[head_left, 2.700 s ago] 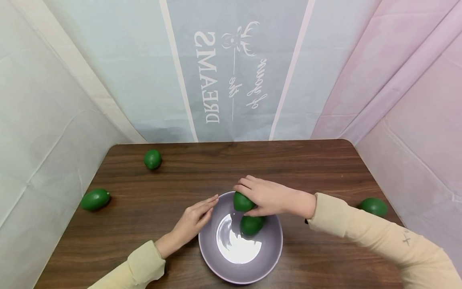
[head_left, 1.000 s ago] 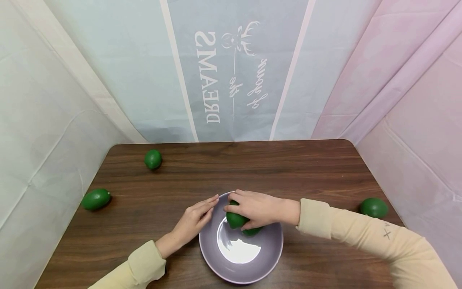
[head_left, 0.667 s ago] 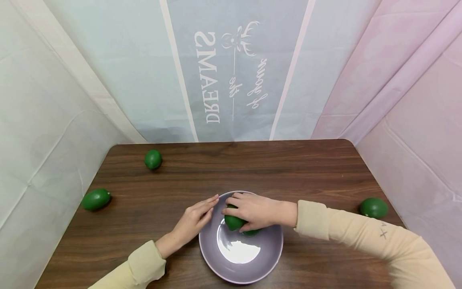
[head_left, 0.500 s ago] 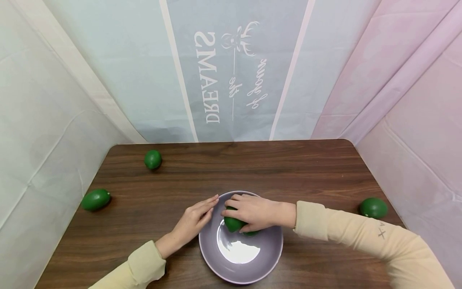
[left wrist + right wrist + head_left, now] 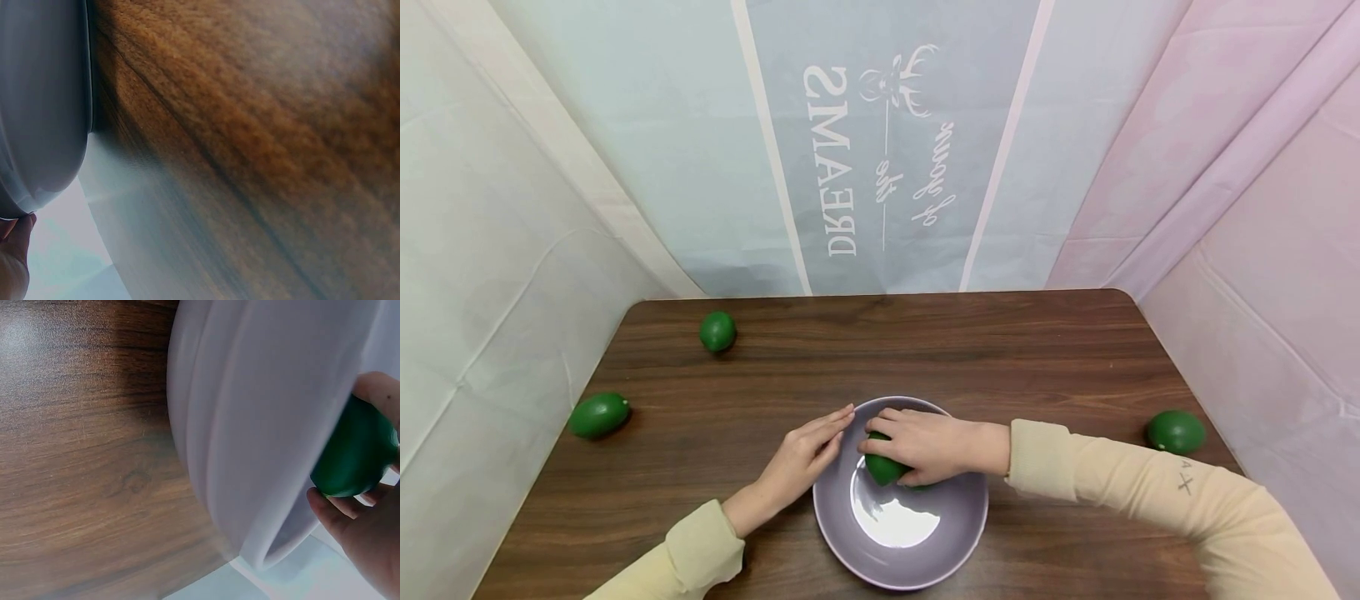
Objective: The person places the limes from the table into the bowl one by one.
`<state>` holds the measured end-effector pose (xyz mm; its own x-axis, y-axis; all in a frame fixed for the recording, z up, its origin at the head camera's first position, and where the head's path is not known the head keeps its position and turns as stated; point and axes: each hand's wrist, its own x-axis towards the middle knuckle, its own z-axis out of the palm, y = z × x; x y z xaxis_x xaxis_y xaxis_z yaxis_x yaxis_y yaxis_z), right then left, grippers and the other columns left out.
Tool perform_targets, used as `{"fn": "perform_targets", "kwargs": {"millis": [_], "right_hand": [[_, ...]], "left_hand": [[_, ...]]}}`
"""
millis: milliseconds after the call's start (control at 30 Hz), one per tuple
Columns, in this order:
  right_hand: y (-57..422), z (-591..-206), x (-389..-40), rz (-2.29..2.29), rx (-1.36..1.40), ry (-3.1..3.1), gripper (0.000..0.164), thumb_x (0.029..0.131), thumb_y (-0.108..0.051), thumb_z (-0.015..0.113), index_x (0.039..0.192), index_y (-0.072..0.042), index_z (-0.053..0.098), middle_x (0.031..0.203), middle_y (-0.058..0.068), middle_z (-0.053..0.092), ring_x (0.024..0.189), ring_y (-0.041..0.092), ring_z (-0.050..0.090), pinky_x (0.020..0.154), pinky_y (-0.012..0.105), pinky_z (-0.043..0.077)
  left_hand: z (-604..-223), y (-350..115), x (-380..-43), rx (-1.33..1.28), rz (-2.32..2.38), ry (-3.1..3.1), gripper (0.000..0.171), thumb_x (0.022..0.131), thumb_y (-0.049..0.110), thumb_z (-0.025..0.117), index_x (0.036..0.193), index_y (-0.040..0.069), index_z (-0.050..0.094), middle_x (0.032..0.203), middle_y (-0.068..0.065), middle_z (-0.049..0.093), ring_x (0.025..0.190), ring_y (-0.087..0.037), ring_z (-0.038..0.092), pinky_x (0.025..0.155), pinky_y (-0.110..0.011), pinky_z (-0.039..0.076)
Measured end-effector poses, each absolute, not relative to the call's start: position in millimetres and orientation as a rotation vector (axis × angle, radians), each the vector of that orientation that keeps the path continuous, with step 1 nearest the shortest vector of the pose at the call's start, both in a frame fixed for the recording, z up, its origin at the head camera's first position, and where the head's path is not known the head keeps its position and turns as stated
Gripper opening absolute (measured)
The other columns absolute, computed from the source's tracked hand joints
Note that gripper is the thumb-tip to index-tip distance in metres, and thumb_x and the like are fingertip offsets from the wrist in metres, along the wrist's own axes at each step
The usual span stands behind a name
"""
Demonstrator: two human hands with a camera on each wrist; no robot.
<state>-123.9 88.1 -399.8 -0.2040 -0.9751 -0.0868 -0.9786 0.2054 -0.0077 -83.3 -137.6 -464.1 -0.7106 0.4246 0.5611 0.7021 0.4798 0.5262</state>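
Observation:
In the head view, my right hand [image 5: 928, 446] curls over a green lime [image 5: 882, 467] inside the wide purple-grey bowl [image 5: 861, 554]. A second lime in the bowl is almost wholly hidden beneath that hand. My left hand [image 5: 801, 450] rests with straight fingers against the bowl's left rim. From the right wrist, a lime [image 5: 353, 453] shows between thumb and fingers just behind the rim. The left wrist view has the bowl's outer wall [image 5: 44, 94] and a bit of my left hand [image 5: 14, 262] touching it.
Two limes lie on the left of the brown wooden table [image 5: 1000, 350]: one at the back [image 5: 718, 332], another near the left edge [image 5: 599, 415]. A further lime [image 5: 1177, 432] lies by the right edge, behind the right sleeve. Cloth hangs around the table's back and sides.
The right hand has carried its lime left and down, deeper into the bowl, and now covers the second lime. The left hand stays at the rim.

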Motion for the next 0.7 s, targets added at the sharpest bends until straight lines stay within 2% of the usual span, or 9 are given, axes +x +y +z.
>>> {"fn": "perform_targets", "kwargs": {"millis": [433, 700], "right_hand": [[87.4, -404.1, -123.2, 0.082, -1.914, 2.365, 0.065, 0.075, -0.038, 0.072, 0.129, -0.013, 0.047, 0.124, 0.007, 0.048, 0.113, 0.02, 0.046, 0.098, 0.032, 0.04], [88.3, -402.9, -123.8, 0.066, -1.888, 2.346, 0.057, 0.079, -0.038, 0.069, 0.126, -0.012, 0.049, 0.118, 0.001, 0.05, 0.101, 0.013, 0.05, 0.09, 0.026, 0.044]], "left_hand": [[-463.2, -137.0, -83.1, -0.958, -1.09, -2.377, 0.031, 0.083, -0.003, 0.059, 0.114, -0.004, 0.061, 0.12, -0.015, 0.058, 0.109, -0.025, 0.057, 0.095, -0.012, 0.037], [-463.9, -137.5, -83.2, -0.961, -1.092, -2.37, 0.032, 0.083, -0.003, 0.059, 0.114, -0.004, 0.061, 0.12, -0.016, 0.058, 0.109, -0.025, 0.057, 0.095, -0.012, 0.037]]}}
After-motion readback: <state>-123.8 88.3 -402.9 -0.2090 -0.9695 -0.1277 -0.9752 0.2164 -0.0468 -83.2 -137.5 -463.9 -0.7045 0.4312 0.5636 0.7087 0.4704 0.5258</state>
